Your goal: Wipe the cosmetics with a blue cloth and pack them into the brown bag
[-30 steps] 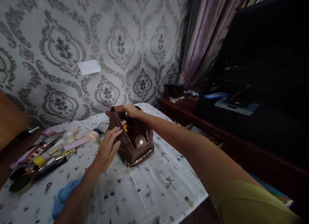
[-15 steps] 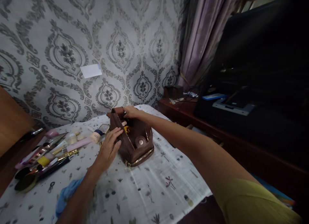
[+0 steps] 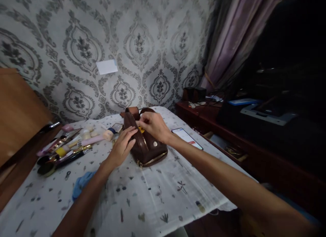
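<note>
A brown leather handbag (image 3: 155, 152) with gold zips stands on the cloth-covered table, its top unzipped. Something yellow (image 3: 141, 129) shows inside the opening. My left hand (image 3: 124, 143) lies against the bag's left side with its fingers stretched out, holding nothing. Over the opening, my right hand (image 3: 154, 124) has its fingers bent together in a pinch; what they hold, if anything, is hidden. The bag's strap (image 3: 132, 110) sticks up at the back.
Makeup brushes and cosmetics (image 3: 66, 150) lie at the left, with a blue cloth (image 3: 83, 184) in front. A phone (image 3: 187, 138) rests right of the bag. Beyond it is an open drawer (image 3: 225, 145) of the dark red desk (image 3: 178, 109), with a large black screen (image 3: 280, 77) above.
My right hand has moved from the strap at the back of the bag to its opening, fingers now pinched. My left hand stays on the bag's side. The phone has come into view.
</note>
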Available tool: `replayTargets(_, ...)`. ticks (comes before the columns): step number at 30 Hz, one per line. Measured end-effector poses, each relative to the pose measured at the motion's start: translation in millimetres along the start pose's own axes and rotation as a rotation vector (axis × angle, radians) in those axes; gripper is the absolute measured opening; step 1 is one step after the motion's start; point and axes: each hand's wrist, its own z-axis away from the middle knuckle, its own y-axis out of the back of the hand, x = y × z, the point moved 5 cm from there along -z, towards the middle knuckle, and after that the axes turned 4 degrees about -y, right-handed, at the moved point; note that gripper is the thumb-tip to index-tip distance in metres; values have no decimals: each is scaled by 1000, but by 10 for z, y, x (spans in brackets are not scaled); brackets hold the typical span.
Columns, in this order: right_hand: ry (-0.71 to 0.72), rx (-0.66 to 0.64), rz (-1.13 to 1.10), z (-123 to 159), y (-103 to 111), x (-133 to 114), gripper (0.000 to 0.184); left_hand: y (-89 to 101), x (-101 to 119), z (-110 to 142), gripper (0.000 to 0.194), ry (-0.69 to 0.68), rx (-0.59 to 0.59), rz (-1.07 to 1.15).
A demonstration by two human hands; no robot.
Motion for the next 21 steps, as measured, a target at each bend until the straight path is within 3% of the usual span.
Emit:
replayTargets(4,162,-34,-308,554,-270,-293,41,21,7,78,50,-21,-34,-25)
replayTargets(8,257,-183,-434,892,-741,-424,44,27,-80,303,58,-2,-36,-50)
replayTargets(14,130,-342,-383,946,-1403,-412,24,45,-654,794,51,196,-53,-247)
replayTargets(17,60,-364,-471,911,-1614,-446,11,105,-987,1024,53,340,-14,-354)
replayTargets(21,-75,-334,-575,916,-1844,-392,12,169,-1248,1183,53,463,27,-425)
